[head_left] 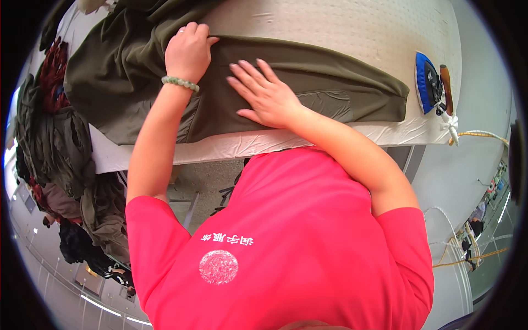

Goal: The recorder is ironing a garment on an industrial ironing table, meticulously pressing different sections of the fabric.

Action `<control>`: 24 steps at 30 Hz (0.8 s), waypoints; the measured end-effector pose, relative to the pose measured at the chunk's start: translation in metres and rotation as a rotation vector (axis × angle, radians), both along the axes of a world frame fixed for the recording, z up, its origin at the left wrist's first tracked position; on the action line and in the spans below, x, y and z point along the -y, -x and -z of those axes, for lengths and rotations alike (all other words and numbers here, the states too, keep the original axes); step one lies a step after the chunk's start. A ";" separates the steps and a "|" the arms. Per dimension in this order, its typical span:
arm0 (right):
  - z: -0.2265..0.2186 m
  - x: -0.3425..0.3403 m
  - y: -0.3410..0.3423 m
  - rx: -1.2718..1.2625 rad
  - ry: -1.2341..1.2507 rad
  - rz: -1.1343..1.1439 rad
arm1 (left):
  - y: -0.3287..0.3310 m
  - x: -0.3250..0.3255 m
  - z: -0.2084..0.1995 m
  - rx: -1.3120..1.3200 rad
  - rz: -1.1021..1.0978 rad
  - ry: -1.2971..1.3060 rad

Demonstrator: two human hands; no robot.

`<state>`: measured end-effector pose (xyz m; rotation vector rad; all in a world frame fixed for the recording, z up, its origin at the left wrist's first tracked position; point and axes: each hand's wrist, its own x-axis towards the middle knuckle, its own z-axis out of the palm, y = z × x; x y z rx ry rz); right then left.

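Observation:
A dark olive-green garment (308,71) lies spread over the padded table, with one long tapering leg or sleeve stretched toward the right. My left hand (190,49), with a beaded bracelet (180,83) at its wrist, is closed on the cloth at the far edge of this long part. Its fingertips are partly hidden. My right hand (267,98) rests flat on the same cloth, fingers stretched out and holding nothing. A patch of thinner, wrinkled fabric (327,103) shows just right of this hand.
The table (330,22) has a pale, wrinkled cover. An iron (432,85) with a blue base and brown handle stands at its right end, its cord (481,133) trailing off the edge. Piled clothes (60,143) hang at the left. A wall stands beyond the right end.

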<state>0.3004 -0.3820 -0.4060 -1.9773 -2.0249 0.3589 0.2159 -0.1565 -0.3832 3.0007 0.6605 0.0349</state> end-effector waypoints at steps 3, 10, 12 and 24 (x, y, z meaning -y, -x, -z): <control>0.000 -0.011 0.000 -0.020 -0.029 -0.016 | -0.004 0.020 0.010 0.171 0.045 -0.015; -0.012 0.134 -0.097 0.028 -0.006 0.274 | 0.005 0.130 0.007 0.163 0.163 0.234; -0.038 0.187 -0.129 0.199 0.102 0.416 | 0.012 0.141 0.006 0.185 0.125 0.280; -0.071 0.271 -0.240 -0.758 0.360 0.937 | 0.024 0.159 0.024 0.201 0.033 0.225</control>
